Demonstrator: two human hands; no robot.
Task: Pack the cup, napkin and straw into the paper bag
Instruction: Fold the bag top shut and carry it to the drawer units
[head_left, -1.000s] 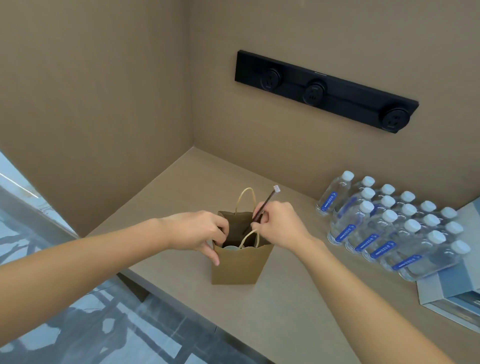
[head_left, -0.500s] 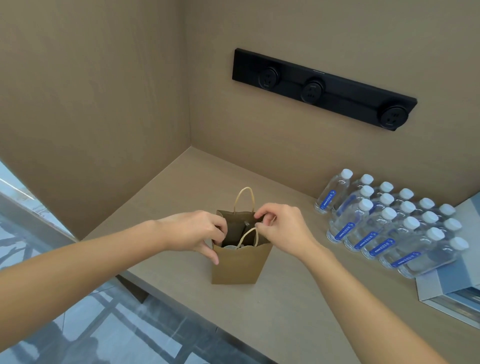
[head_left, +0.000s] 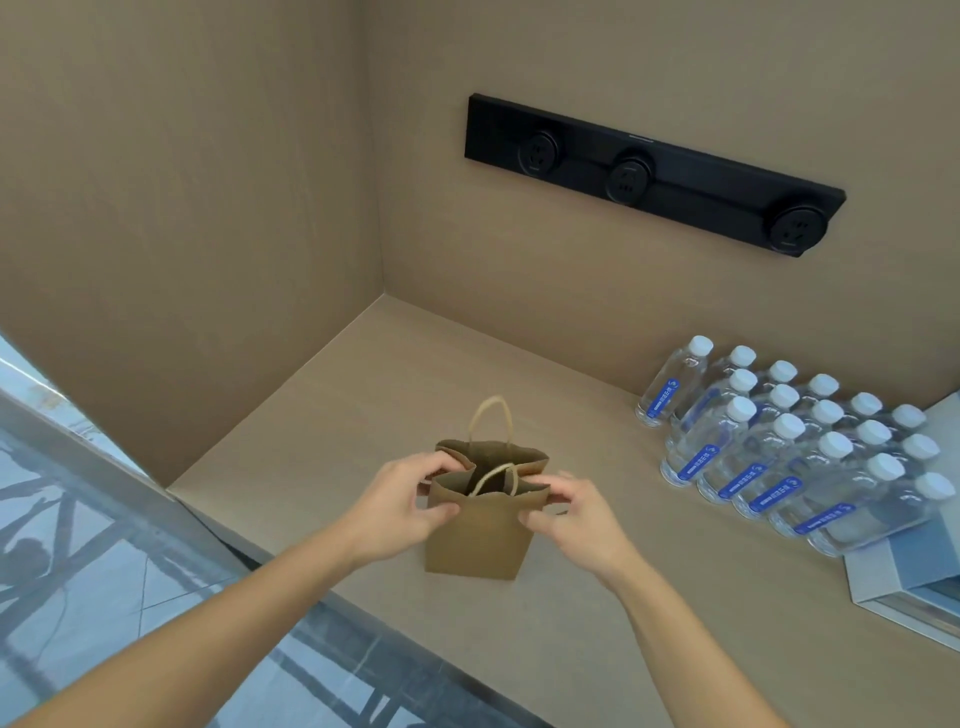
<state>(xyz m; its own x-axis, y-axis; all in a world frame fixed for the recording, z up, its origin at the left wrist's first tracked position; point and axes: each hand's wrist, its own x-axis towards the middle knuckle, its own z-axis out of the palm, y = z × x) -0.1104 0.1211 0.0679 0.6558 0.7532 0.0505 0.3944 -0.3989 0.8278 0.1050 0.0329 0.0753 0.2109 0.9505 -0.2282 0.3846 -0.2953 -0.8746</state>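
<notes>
Paper bag (head_left: 475, 530) upright on the table (head_left: 571, 613), squarely between both hands: left hand (head_left: 397, 506) fingers pinch its left rim, right hand (head_left: 571, 512) fingers its right rim; contents hidden inside.

We are seeing beige counter (head_left: 597, 597) meeting two beige walls (head_left: 182, 182); black socket strip (head_left: 649, 171) hanging above counter; water bottles (head_left: 779, 447) standing at counter's right; grey tiled floor (head_left: 130, 597) showing left of counter.
</notes>
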